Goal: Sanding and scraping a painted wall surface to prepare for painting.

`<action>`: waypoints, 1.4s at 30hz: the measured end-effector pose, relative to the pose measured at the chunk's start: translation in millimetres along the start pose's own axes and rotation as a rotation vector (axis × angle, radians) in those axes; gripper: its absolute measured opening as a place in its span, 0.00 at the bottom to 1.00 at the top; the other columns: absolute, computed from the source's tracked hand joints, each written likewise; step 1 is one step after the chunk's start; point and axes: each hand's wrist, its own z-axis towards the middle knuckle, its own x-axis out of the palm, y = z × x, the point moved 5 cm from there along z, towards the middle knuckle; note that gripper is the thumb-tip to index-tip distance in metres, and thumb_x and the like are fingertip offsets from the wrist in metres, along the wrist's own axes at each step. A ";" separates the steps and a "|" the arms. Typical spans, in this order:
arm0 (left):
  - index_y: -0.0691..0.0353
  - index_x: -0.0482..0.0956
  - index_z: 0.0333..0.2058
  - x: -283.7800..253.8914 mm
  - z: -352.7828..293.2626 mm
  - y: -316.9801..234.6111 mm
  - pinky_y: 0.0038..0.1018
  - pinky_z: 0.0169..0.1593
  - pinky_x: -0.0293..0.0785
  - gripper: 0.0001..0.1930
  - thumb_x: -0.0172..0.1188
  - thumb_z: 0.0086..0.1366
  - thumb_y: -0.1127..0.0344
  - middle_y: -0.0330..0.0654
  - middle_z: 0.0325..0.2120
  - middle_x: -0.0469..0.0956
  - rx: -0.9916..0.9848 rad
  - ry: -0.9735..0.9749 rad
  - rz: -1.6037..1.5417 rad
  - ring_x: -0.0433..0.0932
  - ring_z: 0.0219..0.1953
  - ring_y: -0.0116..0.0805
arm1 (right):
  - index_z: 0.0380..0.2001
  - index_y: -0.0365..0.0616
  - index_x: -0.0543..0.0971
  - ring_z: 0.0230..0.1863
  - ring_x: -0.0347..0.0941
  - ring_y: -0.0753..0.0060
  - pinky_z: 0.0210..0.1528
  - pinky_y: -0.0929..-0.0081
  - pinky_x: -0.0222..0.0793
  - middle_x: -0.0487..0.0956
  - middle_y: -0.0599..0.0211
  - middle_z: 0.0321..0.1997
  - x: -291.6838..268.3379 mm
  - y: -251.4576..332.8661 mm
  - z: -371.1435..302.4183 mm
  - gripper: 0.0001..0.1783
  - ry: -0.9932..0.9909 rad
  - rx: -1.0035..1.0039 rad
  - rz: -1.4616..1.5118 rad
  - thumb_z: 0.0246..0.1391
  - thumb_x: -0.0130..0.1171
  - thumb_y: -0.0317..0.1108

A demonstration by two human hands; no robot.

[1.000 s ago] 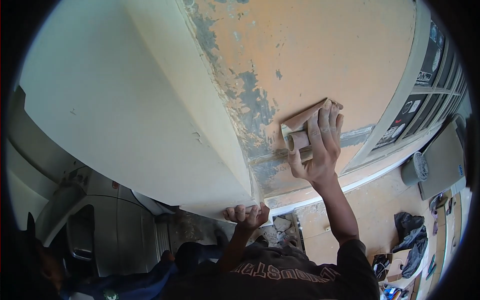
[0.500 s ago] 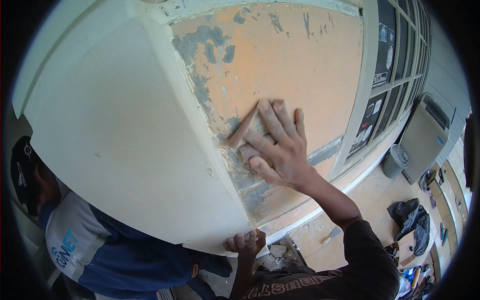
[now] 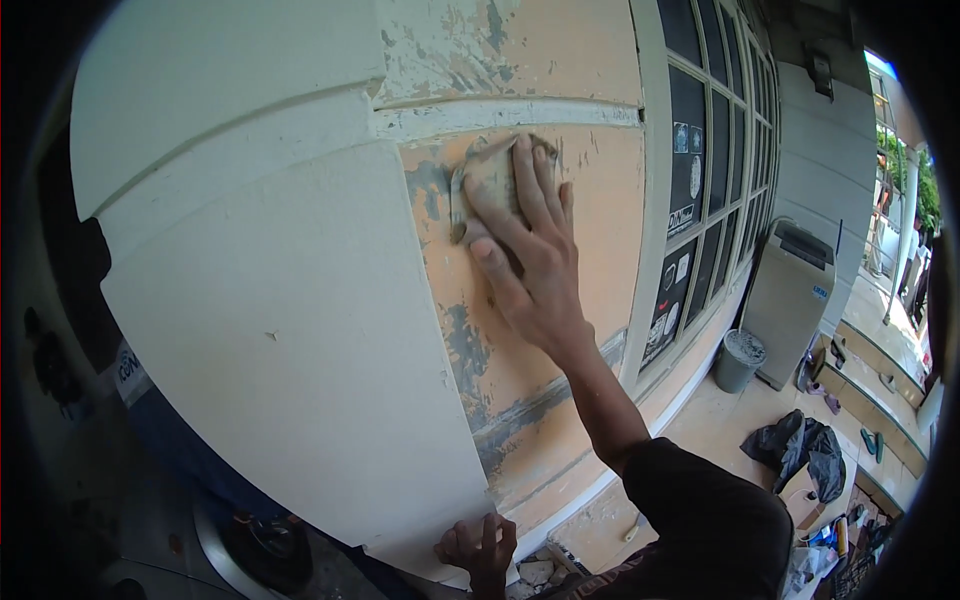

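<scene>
My right hand (image 3: 535,250) lies spread over a worn, folded sheet of sandpaper (image 3: 490,185), pressing it against the upper part of an orange wall panel (image 3: 600,230). Grey patches and flaked paint mark this panel, mostly along its left side. Low down, my left hand (image 3: 478,542) has its fingers curled at the bottom edge of the smooth white wall (image 3: 290,330) that adjoins the panel. Part of that hand's grip is hard to see.
A ridged white strip (image 3: 500,118) crosses above the panel. Paned windows (image 3: 690,190) stand to the right. Beyond are a grey bucket (image 3: 740,360), a washing machine (image 3: 790,300), a black plastic bag (image 3: 797,450) and steps with sandals. A person's blue clothing (image 3: 200,450) shows behind the white wall.
My right hand has slid the sandpaper up the orange panel. The view has tilted up, showing more wall above. My left hand stays at the white edge. The other person is now mostly hidden.
</scene>
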 end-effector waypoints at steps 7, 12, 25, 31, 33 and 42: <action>0.47 0.70 0.46 -3.4 2.8 -0.8 0.58 0.58 0.46 0.26 0.66 0.44 0.60 0.53 0.55 0.59 0.012 -0.051 -0.069 0.56 0.58 0.55 | 0.61 0.44 0.65 0.72 0.42 0.44 0.68 0.45 0.33 0.54 0.46 0.69 -36.6 -103.8 -100.1 0.29 -0.152 0.347 -0.278 0.63 0.38 0.47; 0.48 0.71 0.44 2.3 2.6 -15.2 0.59 0.55 0.48 0.24 0.65 0.44 0.66 0.53 0.53 0.59 -0.091 -0.049 -0.152 0.56 0.55 0.55 | 0.63 0.49 0.64 0.72 0.42 0.46 0.70 0.57 0.38 0.51 0.51 0.71 -54.6 -132.2 6.8 0.26 -0.309 0.391 0.066 0.64 0.38 0.45; 0.47 0.74 0.38 0.7 16.0 -24.5 0.52 0.46 0.57 0.19 0.66 0.44 0.65 0.52 0.49 0.58 -0.027 -0.016 -0.141 0.58 0.49 0.54 | 0.60 0.50 0.67 0.69 0.49 0.44 0.68 0.45 0.38 0.58 0.49 0.67 -39.2 -89.5 -12.8 0.34 -0.273 0.063 -0.065 0.50 0.51 0.51; 0.51 0.73 0.34 15.5 -32.8 5.3 0.58 0.49 0.54 0.14 0.64 0.47 0.70 0.51 0.47 0.63 0.132 0.062 -0.074 0.58 0.51 0.57 | 0.54 0.53 0.73 0.66 0.57 0.44 0.65 0.43 0.46 0.63 0.50 0.64 18.8 43.6 -10.4 0.32 0.066 -0.204 -0.079 0.43 0.54 0.48; 0.47 0.74 0.34 -5.0 9.1 3.3 0.52 0.43 0.57 0.15 0.65 0.45 0.64 0.50 0.47 0.60 -0.078 -0.050 -0.086 0.57 0.47 0.54 | 0.52 0.54 0.75 0.66 0.57 0.46 0.65 0.39 0.44 0.63 0.51 0.65 18.1 48.3 -68.0 0.29 0.202 -0.189 -0.068 0.42 0.53 0.46; 0.43 0.76 0.39 8.1 -12.7 -12.0 0.52 0.49 0.50 0.19 0.66 0.44 0.57 0.48 0.50 0.58 -0.093 -0.020 -0.100 0.55 0.49 0.50 | 0.31 0.38 0.66 0.71 0.34 0.34 0.66 0.37 0.23 0.57 0.42 0.67 11.7 6.0 -1.6 0.11 -0.113 -0.119 -0.054 0.53 0.49 0.36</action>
